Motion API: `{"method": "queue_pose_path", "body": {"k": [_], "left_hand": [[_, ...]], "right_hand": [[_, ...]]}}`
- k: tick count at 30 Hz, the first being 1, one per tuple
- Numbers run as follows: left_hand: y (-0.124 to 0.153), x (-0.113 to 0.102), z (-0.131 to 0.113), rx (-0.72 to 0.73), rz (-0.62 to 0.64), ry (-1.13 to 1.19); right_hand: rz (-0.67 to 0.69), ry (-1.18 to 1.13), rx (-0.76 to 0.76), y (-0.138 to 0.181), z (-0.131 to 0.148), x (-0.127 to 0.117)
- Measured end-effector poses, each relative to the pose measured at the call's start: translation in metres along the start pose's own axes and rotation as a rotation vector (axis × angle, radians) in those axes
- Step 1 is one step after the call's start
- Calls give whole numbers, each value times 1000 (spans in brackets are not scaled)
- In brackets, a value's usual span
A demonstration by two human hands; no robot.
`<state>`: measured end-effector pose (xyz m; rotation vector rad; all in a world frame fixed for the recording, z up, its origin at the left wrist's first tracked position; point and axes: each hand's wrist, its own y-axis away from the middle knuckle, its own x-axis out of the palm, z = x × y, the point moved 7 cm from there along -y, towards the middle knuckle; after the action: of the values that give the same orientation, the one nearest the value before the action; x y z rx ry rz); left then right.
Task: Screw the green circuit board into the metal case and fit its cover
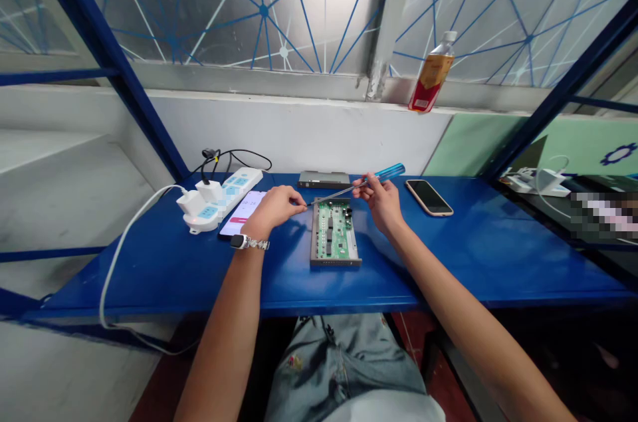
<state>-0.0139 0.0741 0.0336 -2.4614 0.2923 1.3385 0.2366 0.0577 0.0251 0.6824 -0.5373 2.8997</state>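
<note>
Jeans [339,359] below blue desk [463,262], window [309,30] beyond; right hand [381,201] grips screwdriver [391,172], left hand [279,205] pinched.

- We count one bottle [431,76], white-capped, red and yellow, on the window ledge [249,95].
- One phone [429,198], dark screen, face up, right side of the blue table [478,269].
- One phone [243,211], screen lit, beside a white power strip [234,191].
- Two white plugs [209,191], in the strip.
- We note one black cable [254,153], looped; one white cable [102,296], hanging at left.
- Window [319,3], patterned with lines.
</note>
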Motion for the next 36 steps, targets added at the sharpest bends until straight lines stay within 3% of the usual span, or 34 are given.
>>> {"method": "queue_pose_path", "body": {"k": [4,14,36], "left_hand": [[-1,1,-3,16,-28,1],[3,12,-42,115,-55,-153],[6,14,-41,81,-19,-183]], "right_hand": [[-18,1,-9,-1,1,-3],[-106,50,-123,1,17,-2],[-89,123,-206,2,26,-2]]}}
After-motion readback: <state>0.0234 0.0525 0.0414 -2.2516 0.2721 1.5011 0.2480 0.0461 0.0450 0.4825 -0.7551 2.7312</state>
